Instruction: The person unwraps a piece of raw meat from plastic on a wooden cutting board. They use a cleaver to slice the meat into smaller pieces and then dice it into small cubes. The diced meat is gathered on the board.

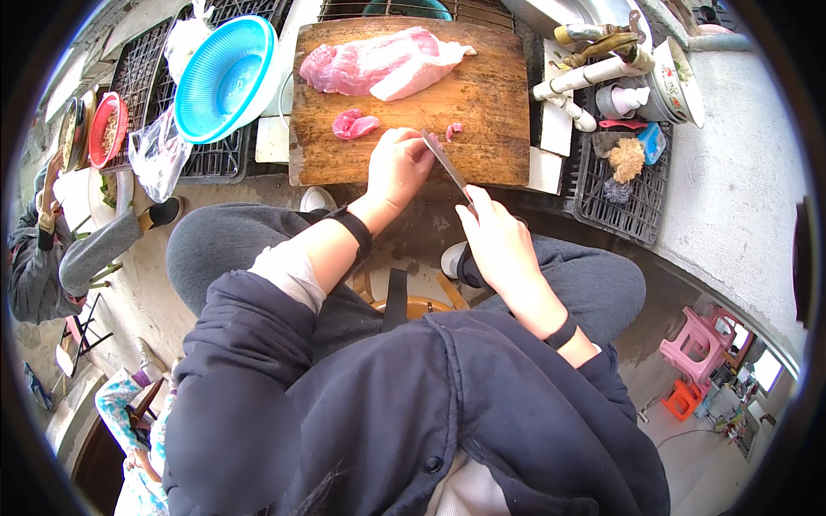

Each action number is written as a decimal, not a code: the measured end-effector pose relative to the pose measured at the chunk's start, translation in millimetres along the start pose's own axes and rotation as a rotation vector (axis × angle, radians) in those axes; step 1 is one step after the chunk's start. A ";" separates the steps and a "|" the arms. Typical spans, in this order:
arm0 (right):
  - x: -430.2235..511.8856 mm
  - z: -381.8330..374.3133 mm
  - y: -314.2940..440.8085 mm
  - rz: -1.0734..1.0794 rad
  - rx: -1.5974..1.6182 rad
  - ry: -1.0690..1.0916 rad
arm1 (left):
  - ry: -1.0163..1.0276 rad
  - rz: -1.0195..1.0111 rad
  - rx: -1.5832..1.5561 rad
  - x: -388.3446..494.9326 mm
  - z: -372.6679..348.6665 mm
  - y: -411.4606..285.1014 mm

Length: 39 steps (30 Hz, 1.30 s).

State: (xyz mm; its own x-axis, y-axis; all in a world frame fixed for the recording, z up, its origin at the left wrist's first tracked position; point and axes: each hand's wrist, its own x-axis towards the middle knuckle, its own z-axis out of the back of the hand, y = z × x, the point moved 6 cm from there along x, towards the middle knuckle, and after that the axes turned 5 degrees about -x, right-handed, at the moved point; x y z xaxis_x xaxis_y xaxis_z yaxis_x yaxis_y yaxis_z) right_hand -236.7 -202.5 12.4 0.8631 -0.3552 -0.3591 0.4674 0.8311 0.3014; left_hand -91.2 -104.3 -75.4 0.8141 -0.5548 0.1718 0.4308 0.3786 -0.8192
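A wooden cutting board [413,64] lies before me with a large slab of raw meat [387,62] across its far part. Nearer to me on the board are a smaller folded piece of meat [354,124] at the left and small scraps of meat [453,131] at the right. My right hand [495,235] is closed round the handle of a knife [445,158], whose blade points up and left. Against the blade tip, over the board's near edge, my left hand [401,161] pinches a small bit of meat, mostly hidden by the fingers.
Left of the board stand a blue plastic basket [226,79], a clear plastic bag [161,155] and a red basket [108,129]. A black crate [623,206] with scrubbers, and white pipes [590,74], are at the right. Two other people are at the far left and lower left.
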 end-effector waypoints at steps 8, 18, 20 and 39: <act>5.4 -6.2 1.7 0.109 0.036 -0.092 | 0.010 0.028 0.000 -0.2 0.8 0.3; 21.5 -10.3 1.3 0.094 -0.063 -0.040 | 0.047 0.074 0.002 -0.3 1.8 7.6; 15.6 -7.1 -7.4 0.080 -0.020 -0.034 | -0.031 0.021 -0.027 0.3 5.8 6.5; 19.7 1.9 3.0 0.074 0.127 -0.012 | -0.040 -0.061 0.006 -6.2 10.8 1.1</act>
State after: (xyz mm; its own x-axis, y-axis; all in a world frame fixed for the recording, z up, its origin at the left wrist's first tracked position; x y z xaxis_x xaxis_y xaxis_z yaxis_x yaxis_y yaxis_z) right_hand -217.9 -207.8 7.9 0.8981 -0.3000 -0.3217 0.4218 0.7948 0.4363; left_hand -91.5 -92.4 -71.5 0.8012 -0.5470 0.2425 0.4818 0.3494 -0.8036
